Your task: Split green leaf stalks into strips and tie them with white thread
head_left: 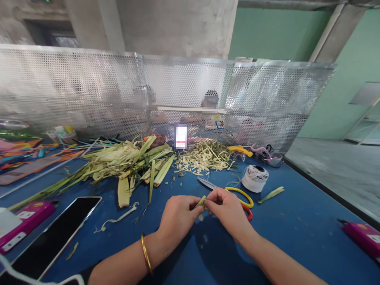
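A small green strip of plant leaf [202,200] is pinched between the fingertips of both my hands, above the blue table. My left hand [179,215], with a gold bangle on its wrist, grips it from the left. My right hand [227,209] has thumb and forefinger closed on its other side. Part of the strip is hidden by the fingers. Just beyond the right hand lie scissors [207,183] with yellow and red handles, partly covered by that hand. A spool of white thread [254,180] stands farther right, near a loose leaf piece [271,195].
A heap of leaves and stalks [121,156] lies back left, with shredded strips [204,156] beside it. A phone [59,237] and magenta devices [28,223] are at left, another magenta device [363,237] at right. A perforated metal screen [74,87] closes off the back, people behind it.
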`<state>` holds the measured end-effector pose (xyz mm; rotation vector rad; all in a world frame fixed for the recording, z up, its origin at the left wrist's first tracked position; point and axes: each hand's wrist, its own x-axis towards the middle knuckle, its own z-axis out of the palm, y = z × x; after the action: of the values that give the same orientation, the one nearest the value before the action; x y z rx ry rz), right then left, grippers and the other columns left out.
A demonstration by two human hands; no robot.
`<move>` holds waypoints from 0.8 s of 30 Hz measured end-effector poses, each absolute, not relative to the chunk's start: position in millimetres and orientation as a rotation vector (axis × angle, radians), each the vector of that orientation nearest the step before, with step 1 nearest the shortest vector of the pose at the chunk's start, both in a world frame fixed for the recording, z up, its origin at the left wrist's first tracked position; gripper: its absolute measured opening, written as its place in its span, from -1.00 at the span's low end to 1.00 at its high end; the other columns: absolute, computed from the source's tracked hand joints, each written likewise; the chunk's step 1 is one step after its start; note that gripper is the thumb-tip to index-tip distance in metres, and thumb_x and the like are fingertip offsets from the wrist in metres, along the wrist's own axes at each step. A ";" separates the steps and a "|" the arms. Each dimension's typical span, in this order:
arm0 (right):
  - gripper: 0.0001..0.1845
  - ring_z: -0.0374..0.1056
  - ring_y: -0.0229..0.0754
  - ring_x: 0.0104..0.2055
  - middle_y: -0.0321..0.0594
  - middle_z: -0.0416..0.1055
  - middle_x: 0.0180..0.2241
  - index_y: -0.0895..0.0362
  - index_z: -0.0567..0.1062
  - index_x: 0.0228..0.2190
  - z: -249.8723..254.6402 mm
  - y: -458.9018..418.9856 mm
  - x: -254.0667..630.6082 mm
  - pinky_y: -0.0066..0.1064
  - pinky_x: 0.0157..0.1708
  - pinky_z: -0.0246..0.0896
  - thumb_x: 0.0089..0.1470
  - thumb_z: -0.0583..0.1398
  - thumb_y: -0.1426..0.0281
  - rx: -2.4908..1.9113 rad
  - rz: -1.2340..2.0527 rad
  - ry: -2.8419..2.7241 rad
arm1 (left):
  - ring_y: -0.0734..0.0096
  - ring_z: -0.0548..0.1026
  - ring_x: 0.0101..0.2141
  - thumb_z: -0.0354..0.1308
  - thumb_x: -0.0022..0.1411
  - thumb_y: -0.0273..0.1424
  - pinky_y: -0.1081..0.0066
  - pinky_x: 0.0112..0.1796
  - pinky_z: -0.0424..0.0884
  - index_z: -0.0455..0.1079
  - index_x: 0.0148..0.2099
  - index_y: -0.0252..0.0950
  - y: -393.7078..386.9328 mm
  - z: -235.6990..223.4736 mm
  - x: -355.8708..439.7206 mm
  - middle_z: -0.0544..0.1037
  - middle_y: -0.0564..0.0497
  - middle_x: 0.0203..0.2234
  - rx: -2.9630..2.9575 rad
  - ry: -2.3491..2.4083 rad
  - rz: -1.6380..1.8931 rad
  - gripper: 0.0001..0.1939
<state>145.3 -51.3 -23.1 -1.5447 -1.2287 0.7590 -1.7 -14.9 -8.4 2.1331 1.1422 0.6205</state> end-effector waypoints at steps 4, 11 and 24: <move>-0.90 0.32 -0.24 -0.56 -0.31 0.40 -0.65 0.13 0.37 -0.60 -23.1 -51.8 143.0 -0.43 -0.52 0.18 -0.20 0.20 0.37 -1.470 0.800 -1.199 | 0.45 0.41 -0.48 0.07 0.12 -0.31 0.49 -0.45 0.09 0.58 -0.33 -0.19 -16.0 -7.5 -2.3 0.55 0.08 -0.55 2.193 1.117 0.625 -0.76; -0.77 0.34 -0.26 -0.55 -0.36 0.39 -0.62 0.17 0.47 -0.38 -21.2 -51.3 145.8 -0.43 -0.49 0.21 -0.20 0.22 0.37 -1.363 0.940 -1.213 | 0.43 0.46 -0.41 0.05 0.11 -0.35 0.51 -0.40 0.16 0.56 -0.35 -0.22 -10.9 -6.7 -4.5 0.58 0.09 -0.49 2.126 0.947 0.620 -0.76; -0.94 0.18 -0.30 -0.55 -0.40 0.25 -0.62 0.10 0.31 -0.54 -27.1 -51.6 145.2 -0.48 -0.55 0.05 -0.09 0.12 0.40 -1.507 0.656 -1.390 | 0.48 0.36 -0.55 0.12 -0.04 -0.32 0.52 -0.45 0.21 0.52 -0.48 -0.37 -10.2 -11.8 0.5 0.50 0.06 -0.64 1.709 0.902 0.613 -0.77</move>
<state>145.2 -51.6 -27.1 -1.5065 -1.3900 0.6563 0.5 -10.2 -11.8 1.7086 0.9022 0.6128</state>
